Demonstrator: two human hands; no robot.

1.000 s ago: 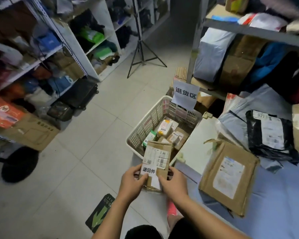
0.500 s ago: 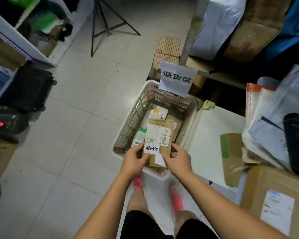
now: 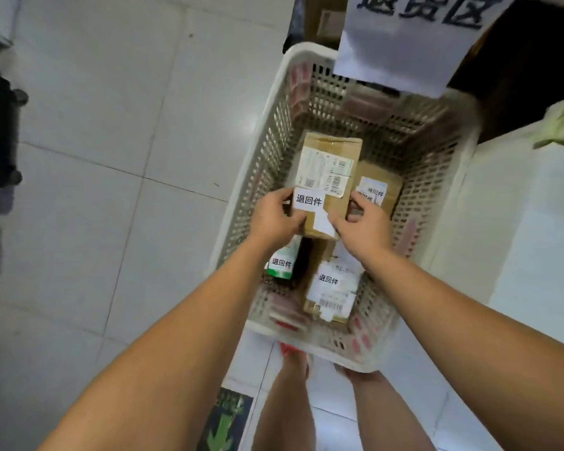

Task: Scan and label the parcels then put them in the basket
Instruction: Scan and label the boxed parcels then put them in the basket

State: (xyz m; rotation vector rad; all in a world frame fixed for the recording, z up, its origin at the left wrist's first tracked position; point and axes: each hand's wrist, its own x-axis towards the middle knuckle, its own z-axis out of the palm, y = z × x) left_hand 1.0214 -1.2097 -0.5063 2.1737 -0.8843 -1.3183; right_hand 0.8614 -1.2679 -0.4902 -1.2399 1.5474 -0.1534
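Describer: Pale tiled floor [image 3: 95, 157] fills the left of the view, seen from above. Beside it stands a white latticed plastic basket [image 3: 264, 125], with a paper sign [image 3: 404, 50] in bold Chinese characters hanging over its far rim.

Reader: Where are the hands?

Describer: Both reach down into the basket. The left hand [image 3: 275, 219] and right hand [image 3: 362, 222] each pinch a near corner of 1 brown cardboard parcel [image 3: 332, 148], fingers curled around its edges. The parcel sits between the basket walls, its far end pointing away from the person.

Reader: What is on it?

Describer: A shipping label with barcodes and, at the grip, a white sticker [image 3: 308, 200] printed 退回件, touching the left thumb.

Reader: And around the grip?

Describer: Just beyond the right hand lies another brown parcel [image 3: 380, 187] with a similar sticker. Under the wrists, nearer the person, lie a green and white box [image 3: 282, 263] and a labelled cardboard parcel [image 3: 331, 284], both stickered. Whether the held parcel rests on anything, I cannot tell. Outside the right forearm is a white surface [image 3: 518, 222].
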